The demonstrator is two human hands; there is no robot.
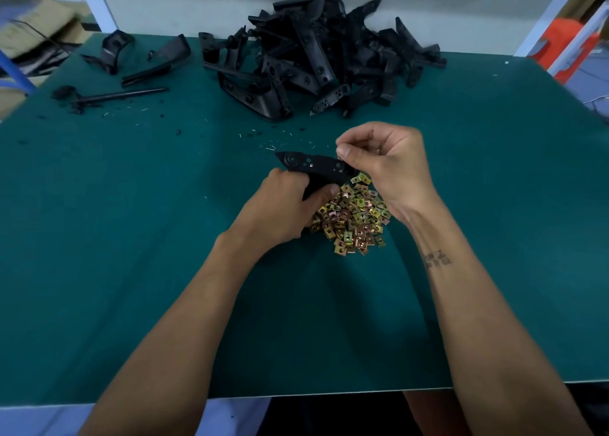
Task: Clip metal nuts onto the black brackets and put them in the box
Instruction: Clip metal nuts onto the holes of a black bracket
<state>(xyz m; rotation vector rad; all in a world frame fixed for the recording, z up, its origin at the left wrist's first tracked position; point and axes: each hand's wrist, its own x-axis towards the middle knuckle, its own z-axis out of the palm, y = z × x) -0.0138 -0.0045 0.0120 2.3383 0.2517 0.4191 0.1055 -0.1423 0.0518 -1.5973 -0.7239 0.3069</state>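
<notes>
My left grip [290, 201] clasps a black bracket [316, 167] just above the nut pile [352, 219] on the table [131, 237]; my right grip [379, 158] pinches at its holed end, the nut hidden. The bracket looks stiff and light, so I hold its body.

1. A dark green mat [131, 270] covers the worktable, its near edge running along the bottom of the view.
2. Small pale slivers and black crumbs [270, 143] lie scattered on the mat.
3. A thin black rod [122, 95] lies flat near the far left corner.
4. White upright frame posts [99, 3] stand behind the table.
5. A blurred brown cardboard carton [29, 23] sits at far left.
6. An orange plastic object [563, 45] shows at far right.
</notes>
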